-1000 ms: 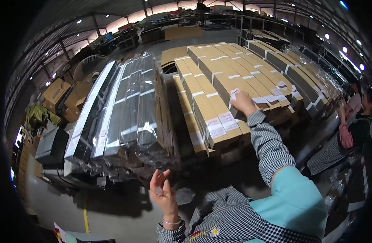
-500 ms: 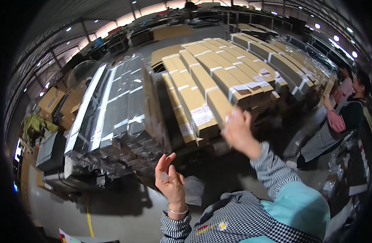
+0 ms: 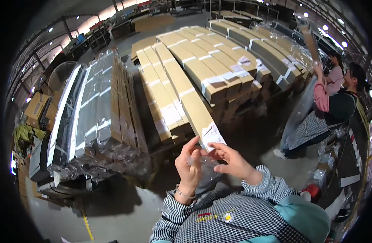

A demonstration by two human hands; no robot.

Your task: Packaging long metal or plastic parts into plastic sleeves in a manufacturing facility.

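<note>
My left hand (image 3: 188, 169) is just left of the near end of a long brown cardboard box (image 3: 182, 91). Its fingers are curled around a small translucent piece (image 3: 191, 160), too unclear to name. The index fingertip comes close to the box's end. My right hand (image 3: 234, 163) reaches to the same end, fingertips on the lower edge of a white paper label (image 3: 211, 134) and thumb held apart. One corner of that label looks folded or torn. White bands cross the box, which lies on a stack of similar boxes and juts out toward me.
Plastic-wrapped long dark panels (image 3: 95, 109) are stacked on the left. More banded boxes (image 3: 218, 60) fill the pile beyond. At the right a co-worker (image 3: 335, 101) handles a long piece in clear plastic, with another person behind. Clear plastic (image 3: 208, 172) hangs below my hands.
My view has turned, so the stacks sit further left. My left hand has come up beside the box end; my right hand has moved down and left to it. The label now shows. The co-worker's arms are raised.
</note>
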